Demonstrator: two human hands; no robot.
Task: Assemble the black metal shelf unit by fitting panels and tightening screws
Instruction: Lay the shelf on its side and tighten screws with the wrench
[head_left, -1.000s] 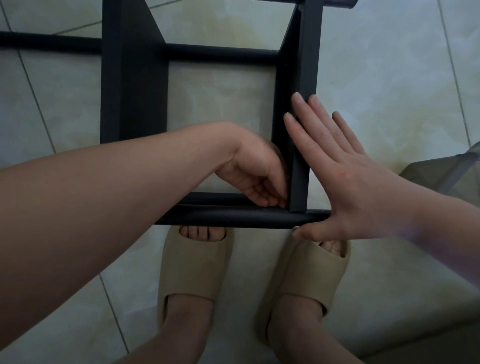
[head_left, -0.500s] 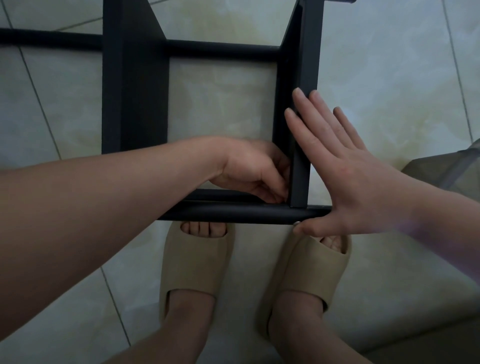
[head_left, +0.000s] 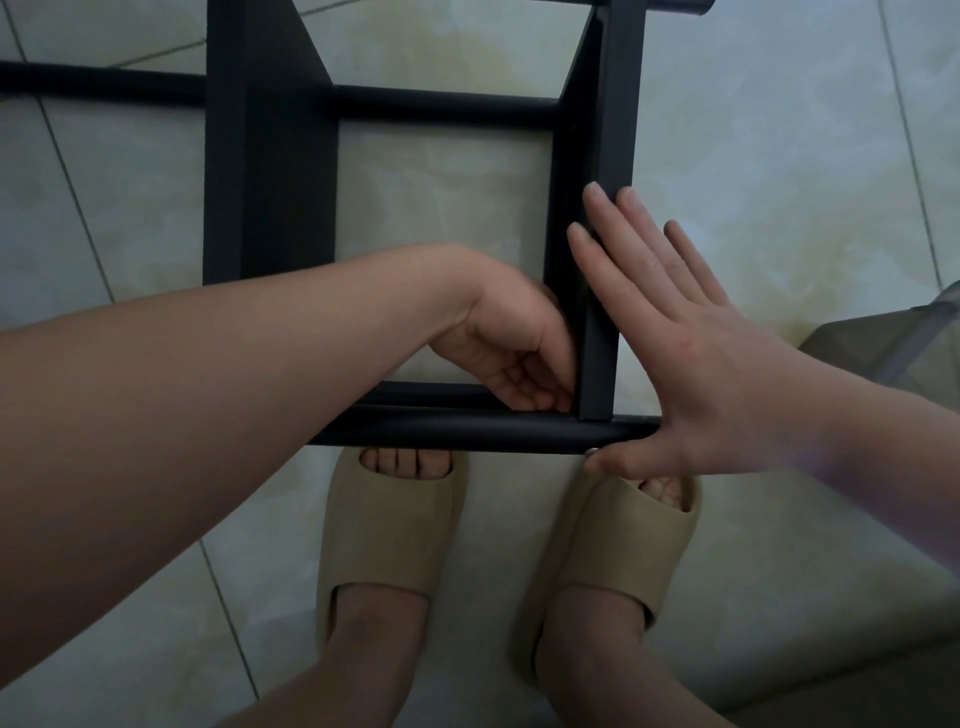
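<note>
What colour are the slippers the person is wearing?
Beige slippers, plain with no pattern, seen in the head view.

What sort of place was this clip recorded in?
Probably a room in a home, though little of it shows: glossy pale floor tiles, the person's feet in beige slippers, and a half-built black shelf frame on the floor.

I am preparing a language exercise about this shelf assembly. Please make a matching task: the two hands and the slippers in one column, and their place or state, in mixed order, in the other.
Column one:
1. left hand
2. right hand
3. slippers

Column two:
a. beige, on the tiled floor
b. fingers curled, at an inner corner of the black frame
c. flat, fingers straight, against the outer side of the upright panel

Pairs: 1-b; 2-c; 3-a.
</note>
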